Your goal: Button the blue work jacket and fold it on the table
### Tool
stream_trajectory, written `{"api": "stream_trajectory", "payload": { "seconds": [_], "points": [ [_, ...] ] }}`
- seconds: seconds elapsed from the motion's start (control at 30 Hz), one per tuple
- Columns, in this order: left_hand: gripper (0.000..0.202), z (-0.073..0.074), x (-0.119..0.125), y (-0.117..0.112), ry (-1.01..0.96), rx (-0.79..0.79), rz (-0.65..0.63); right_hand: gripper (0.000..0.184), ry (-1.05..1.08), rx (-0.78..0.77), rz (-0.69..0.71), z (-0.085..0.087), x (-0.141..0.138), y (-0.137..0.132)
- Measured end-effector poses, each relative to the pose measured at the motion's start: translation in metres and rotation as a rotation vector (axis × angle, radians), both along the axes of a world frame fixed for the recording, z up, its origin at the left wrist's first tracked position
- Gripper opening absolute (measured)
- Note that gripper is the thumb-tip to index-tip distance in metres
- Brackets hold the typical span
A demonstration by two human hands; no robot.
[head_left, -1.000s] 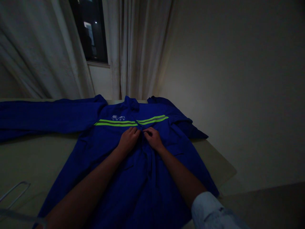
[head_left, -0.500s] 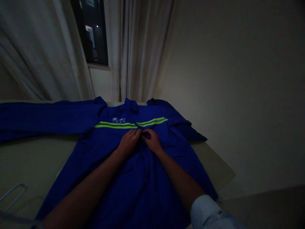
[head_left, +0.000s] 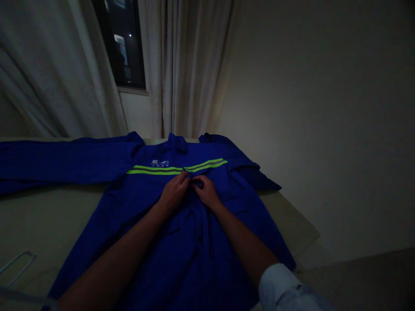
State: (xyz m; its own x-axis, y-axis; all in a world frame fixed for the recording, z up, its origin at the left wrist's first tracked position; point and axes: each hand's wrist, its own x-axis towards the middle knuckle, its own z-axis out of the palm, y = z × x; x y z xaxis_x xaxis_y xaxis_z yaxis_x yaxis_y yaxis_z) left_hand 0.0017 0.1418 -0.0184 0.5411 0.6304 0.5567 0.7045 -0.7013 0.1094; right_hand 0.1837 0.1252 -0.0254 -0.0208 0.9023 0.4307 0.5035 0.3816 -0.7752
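Observation:
A blue work jacket (head_left: 129, 211) lies front up, with a yellow-green and grey stripe across the chest and a small white print above the stripe. Its collar points toward the window. Just below the stripe, my left hand (head_left: 175, 189) pinches the jacket's front edge. My right hand (head_left: 206, 190) meets it there, thumb and forefinger curled together on the front opening. The fingertips almost touch each other. Whatever small fastener may be between them is too dark to make out. One sleeve stretches out to the left; the other is folded back at the right.
The jacket rests on a pale table (head_left: 298, 220) whose right corner shows. A white wire hanger (head_left: 24, 261) lies at the lower left. Behind the table hang light curtains (head_left: 194, 65) beside a dark window (head_left: 125, 47), with a plain wall (head_left: 317, 112) on the right.
My left hand has shifted slightly left, its fingers now more bent at the front edge. The right hand keeps almost the same pinch. The jacket stays in place.

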Motion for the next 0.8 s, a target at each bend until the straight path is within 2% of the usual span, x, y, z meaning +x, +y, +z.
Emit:
{"api": "stream_trajectory", "payload": {
  "seconds": [0.1,0.37,0.53,0.63,0.8],
  "points": [
    [0.027,-0.0021,-0.0004,0.0042,-0.03,-0.03,-0.022,0.018,-0.016,-0.009,-0.005,-0.0007,-0.0002,-0.0004],
    [0.02,-0.0007,-0.0042,0.0053,0.045,-0.079,-0.013,0.017,-0.023,-0.033,-0.015,-0.0013,0.0002,0.0006],
    [0.032,0.0004,-0.0056,0.0042,0.078,-0.05,-0.041,0.017,-0.011,-0.037,-0.041,-0.0032,-0.0002,0.0018],
    [0.028,0.0004,-0.0055,0.0045,0.088,-0.06,-0.05,0.013,-0.032,-0.023,-0.064,-0.0021,-0.0015,0.0007],
    [0.027,-0.0023,-0.0009,0.0047,0.008,-0.126,-0.008,0.009,-0.109,0.025,-0.098,0.0036,-0.0055,-0.0036]
  ]
}}
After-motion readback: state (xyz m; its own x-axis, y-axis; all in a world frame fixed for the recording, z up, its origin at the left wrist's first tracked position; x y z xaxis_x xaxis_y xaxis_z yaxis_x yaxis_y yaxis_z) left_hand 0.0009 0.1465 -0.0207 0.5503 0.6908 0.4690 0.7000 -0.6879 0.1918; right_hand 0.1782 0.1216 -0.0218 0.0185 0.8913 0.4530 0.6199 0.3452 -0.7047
